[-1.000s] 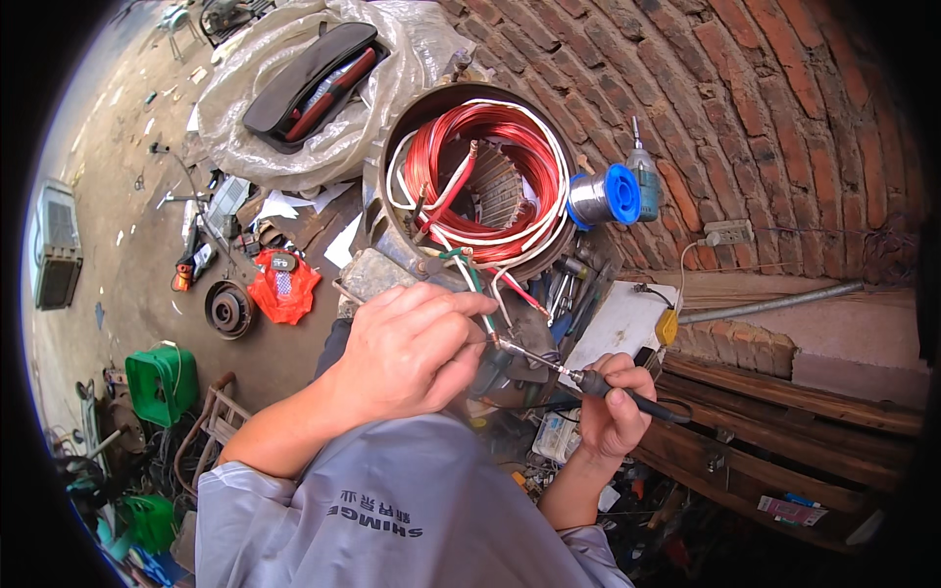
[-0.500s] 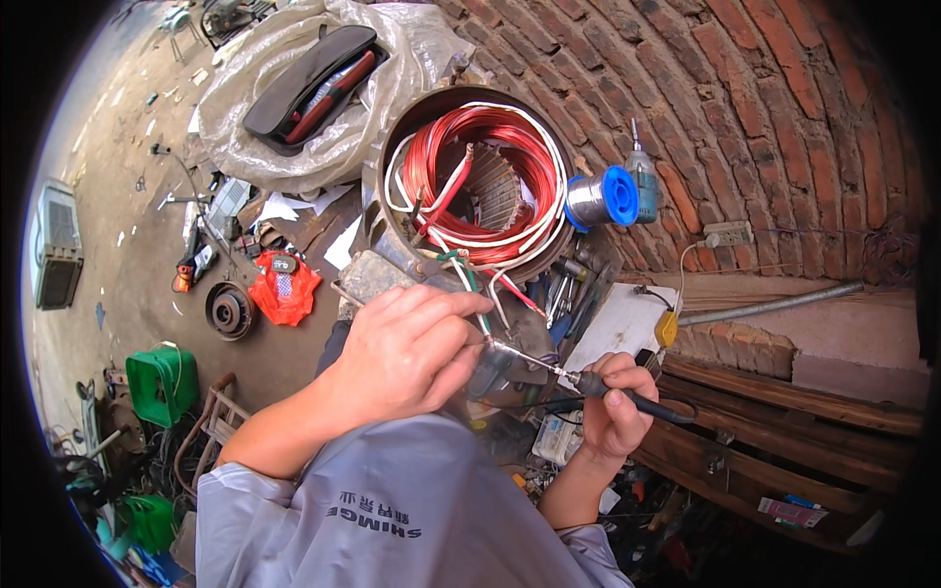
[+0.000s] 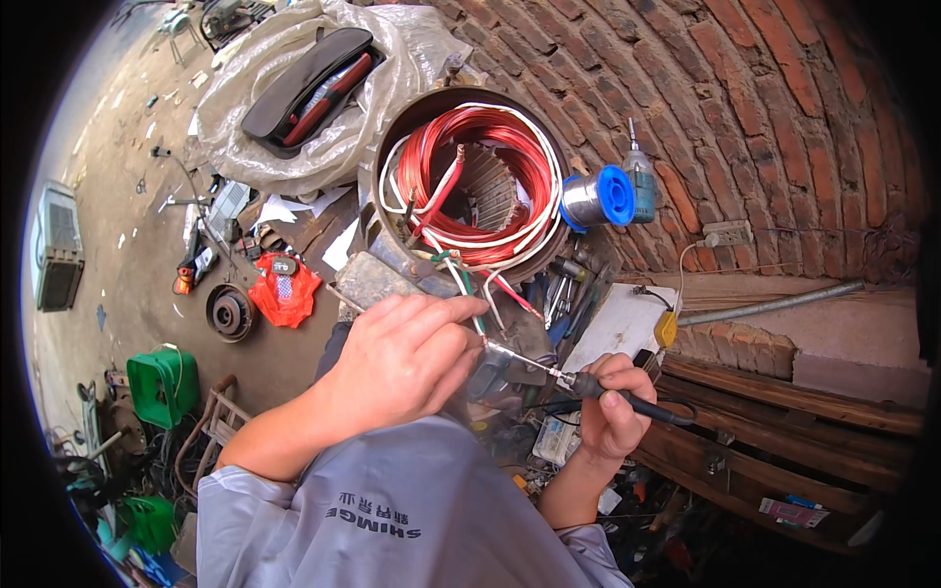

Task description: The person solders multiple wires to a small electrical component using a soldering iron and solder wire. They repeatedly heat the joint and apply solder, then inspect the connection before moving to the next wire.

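Note:
A round metal motor housing [image 3: 396,134] holds a stator [image 3: 492,196] with coils of red and white wire [image 3: 528,186]. Leads hang over its near side. My left hand [image 3: 410,358] is closed at the end of the green-and-white leads [image 3: 470,304], its fingertips on them. My right hand [image 3: 613,419] grips a soldering iron [image 3: 652,408] by its black handle. The iron's long metal tip reaches left to the wire end at my left fingertips; whether they touch exactly is hard to tell. A blue spool of silver wire [image 3: 588,201] stands beside the housing.
A power tool [image 3: 642,186] stands by the brick wall [image 3: 765,118]. Tools [image 3: 559,299] and a white board [image 3: 603,333] lie right of my hands. A plastic sack [image 3: 225,118] with a dark case lies back left. An orange bag [image 3: 284,304] and green crate [image 3: 157,392] are on the littered floor [image 3: 147,274].
The housing and leads appear very slightly shifted left in the view. My left fingers have shifted a little on the wires; the iron stays at the wire end.

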`<move>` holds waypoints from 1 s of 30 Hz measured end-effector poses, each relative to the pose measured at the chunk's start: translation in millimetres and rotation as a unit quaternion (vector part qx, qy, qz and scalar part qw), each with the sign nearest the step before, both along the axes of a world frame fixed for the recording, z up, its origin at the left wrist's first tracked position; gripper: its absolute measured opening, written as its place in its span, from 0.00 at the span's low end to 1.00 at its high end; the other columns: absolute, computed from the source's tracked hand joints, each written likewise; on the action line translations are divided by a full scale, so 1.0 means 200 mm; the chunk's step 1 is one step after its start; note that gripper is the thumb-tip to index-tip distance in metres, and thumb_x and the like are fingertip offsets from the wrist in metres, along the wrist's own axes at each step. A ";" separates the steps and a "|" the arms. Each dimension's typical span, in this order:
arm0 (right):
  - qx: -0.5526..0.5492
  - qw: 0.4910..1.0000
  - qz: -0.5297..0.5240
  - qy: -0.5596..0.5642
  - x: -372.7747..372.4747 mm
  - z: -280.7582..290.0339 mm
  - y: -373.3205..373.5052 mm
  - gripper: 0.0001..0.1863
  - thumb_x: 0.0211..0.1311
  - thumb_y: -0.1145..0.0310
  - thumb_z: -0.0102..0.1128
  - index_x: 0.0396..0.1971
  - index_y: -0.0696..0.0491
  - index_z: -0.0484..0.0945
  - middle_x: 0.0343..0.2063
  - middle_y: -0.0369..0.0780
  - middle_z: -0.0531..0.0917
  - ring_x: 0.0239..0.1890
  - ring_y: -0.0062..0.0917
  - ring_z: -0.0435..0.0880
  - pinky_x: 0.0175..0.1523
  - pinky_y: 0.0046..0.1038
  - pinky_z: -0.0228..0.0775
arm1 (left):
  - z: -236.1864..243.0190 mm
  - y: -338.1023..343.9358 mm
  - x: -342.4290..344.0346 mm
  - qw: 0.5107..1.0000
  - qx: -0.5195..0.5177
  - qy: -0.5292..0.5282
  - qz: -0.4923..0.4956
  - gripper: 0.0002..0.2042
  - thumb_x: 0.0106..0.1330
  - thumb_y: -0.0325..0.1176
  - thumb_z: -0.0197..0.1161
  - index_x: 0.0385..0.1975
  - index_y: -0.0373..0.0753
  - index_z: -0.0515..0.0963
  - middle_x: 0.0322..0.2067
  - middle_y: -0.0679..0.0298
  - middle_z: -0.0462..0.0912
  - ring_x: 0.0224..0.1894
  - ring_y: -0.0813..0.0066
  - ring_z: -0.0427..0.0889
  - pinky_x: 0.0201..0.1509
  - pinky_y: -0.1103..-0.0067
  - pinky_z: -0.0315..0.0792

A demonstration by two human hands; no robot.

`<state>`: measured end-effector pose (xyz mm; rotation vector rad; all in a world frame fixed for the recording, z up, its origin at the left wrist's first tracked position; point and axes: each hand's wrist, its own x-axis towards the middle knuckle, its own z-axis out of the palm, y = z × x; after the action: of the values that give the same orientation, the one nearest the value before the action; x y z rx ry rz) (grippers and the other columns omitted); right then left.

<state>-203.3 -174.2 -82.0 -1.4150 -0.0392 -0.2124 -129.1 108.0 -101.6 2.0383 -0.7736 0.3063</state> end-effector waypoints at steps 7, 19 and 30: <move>0.001 1.000 -0.006 -0.005 0.00 -0.02 -0.01 0.11 0.62 0.71 0.67 0.39 0.61 0.80 0.31 0.44 0.75 0.35 0.32 0.73 0.45 0.36 0.69 | 0.01 -0.01 -0.01 1.000 0.008 -0.007 0.003 0.11 0.56 0.28 0.77 0.36 0.39 0.83 0.52 0.58 0.88 0.40 0.63 0.87 0.42 0.70 0.77; 0.009 1.000 -0.007 -0.005 0.00 -0.03 0.00 0.11 0.62 0.70 0.67 0.40 0.61 0.81 0.32 0.44 0.76 0.35 0.31 0.73 0.48 0.36 0.69 | -0.02 0.07 0.00 0.996 -0.078 0.010 0.032 0.14 0.60 0.25 0.75 0.45 0.34 0.84 0.47 0.55 0.89 0.43 0.57 0.89 0.47 0.69 0.83; -0.056 0.998 0.029 -0.033 0.04 0.03 -0.03 0.11 0.59 0.72 0.69 0.39 0.62 0.82 0.32 0.45 0.78 0.35 0.32 0.75 0.45 0.36 0.70 | -0.17 0.17 -0.26 0.988 -0.136 0.031 -0.067 0.09 0.59 0.30 0.78 0.35 0.38 0.85 0.28 0.64 0.86 0.24 0.67 0.82 0.29 0.72 0.74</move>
<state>-196.0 -179.8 -76.6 -1.5153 -0.1470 -0.2116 -180.8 142.5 -135.9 1.7233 -0.7797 0.2556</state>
